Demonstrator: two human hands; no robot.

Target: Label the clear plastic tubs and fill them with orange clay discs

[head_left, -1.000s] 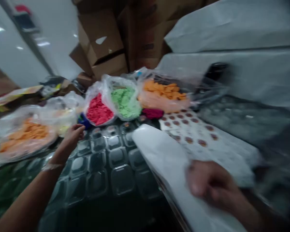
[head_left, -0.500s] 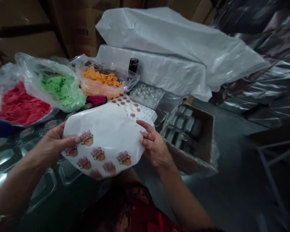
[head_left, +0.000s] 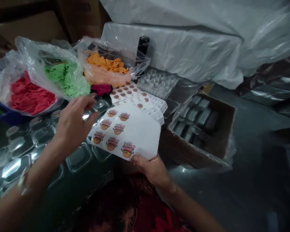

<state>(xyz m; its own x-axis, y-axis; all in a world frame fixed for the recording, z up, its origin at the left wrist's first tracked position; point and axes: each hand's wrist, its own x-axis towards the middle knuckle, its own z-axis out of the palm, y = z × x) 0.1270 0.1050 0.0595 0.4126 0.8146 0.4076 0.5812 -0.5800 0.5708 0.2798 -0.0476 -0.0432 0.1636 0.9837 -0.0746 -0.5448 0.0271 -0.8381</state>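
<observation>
My right hand (head_left: 152,169) grips the lower right edge of a white sticker sheet (head_left: 143,133), thumb on top. Several burger-face stickers remain on its left and lower part; the rest of the sheet is bare white. My left hand (head_left: 74,122) is raised beside the sheet's left edge, thumb and fingers apart, slightly blurred, and no object shows in it. Under and left of that hand stand rows of clear plastic containers (head_left: 21,145), some with round stickers on top. More printed sticker sheets (head_left: 128,92) lie just beyond the held one.
Open plastic bags hold red pieces (head_left: 30,95), green pieces (head_left: 65,79) and orange pieces (head_left: 107,64). A black cylinder (head_left: 143,46) stands behind clear trays (head_left: 158,82). On the right is a cardboard box (head_left: 228,129) of clear containers. White-wrapped bulk (head_left: 183,48) lines the back.
My left hand has let go of the sheet and lifted off its left side. My right hand has shifted its hold to the lower edge, and the sheet has turned. The view has shifted too.
</observation>
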